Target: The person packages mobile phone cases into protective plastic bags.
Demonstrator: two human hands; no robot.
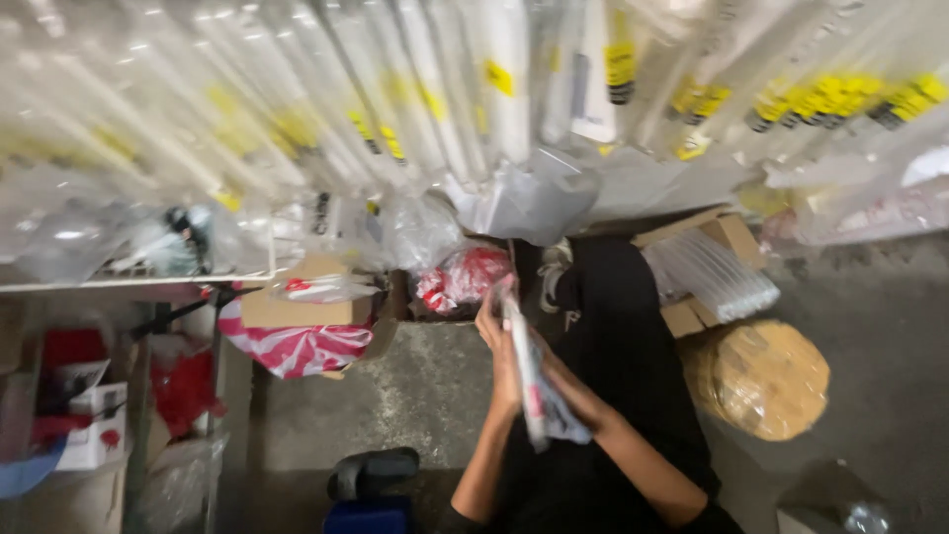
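Two hands are seen low in the middle of the view, and one long thin packet (pixel 524 371) is held between them. The packet is wrapped in clear plastic, with white inside and a small bit of red partway down. It is blurred, so what is inside cannot be told. It is held almost upright, over the dark lap of the person, above the grey floor (pixel 425 396).

The left hand (pixel 499 341) is closed around the upper part of the packet, with the fingers wrapped over its top end. The right hand (pixel 549 371) is pressed against the packet lower down, from the other side, but it is mostly hidden, so its grip cannot be told. The loose bottom of the plastic hangs below both hands.

Many more long clear packets with yellow labels (pixel 395 109) are hung in rows above. A brown box of white tubes (pixel 707 277) is seen near the right hand.
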